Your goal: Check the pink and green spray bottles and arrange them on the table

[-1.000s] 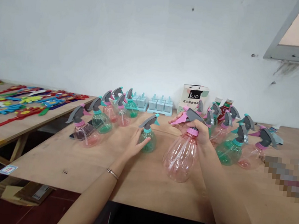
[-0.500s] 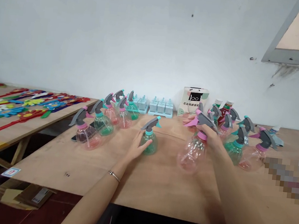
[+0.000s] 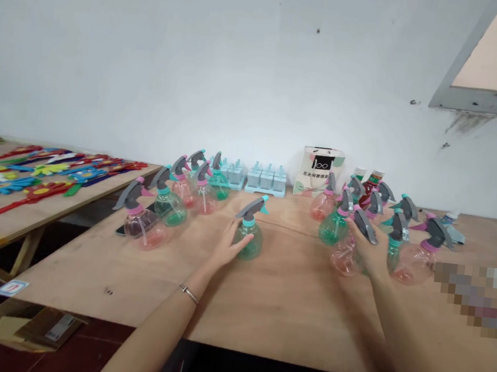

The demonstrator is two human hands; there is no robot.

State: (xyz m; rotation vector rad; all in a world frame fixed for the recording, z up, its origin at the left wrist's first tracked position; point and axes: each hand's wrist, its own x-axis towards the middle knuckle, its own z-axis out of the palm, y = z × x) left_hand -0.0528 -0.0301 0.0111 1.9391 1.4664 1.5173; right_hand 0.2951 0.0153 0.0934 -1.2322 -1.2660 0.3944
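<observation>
My left hand curls around the lower left side of a small green spray bottle with a grey and teal trigger, which stands upright on the plywood table. My right hand grips a pink spray bottle by its neck, just under the grey trigger head. That bottle rests on the table at the near edge of a cluster of pink and green spray bottles on the right.
Several more spray bottles stand at the left of the table. Pale blue moulds and a small printed box sit by the white wall. A second table at left carries colourful flat toys. Cardboard lies on the floor.
My right hand has carried the pink bottle away from me and to the right, down to the table among the right-hand cluster. My left hand has stayed on the green bottle.
</observation>
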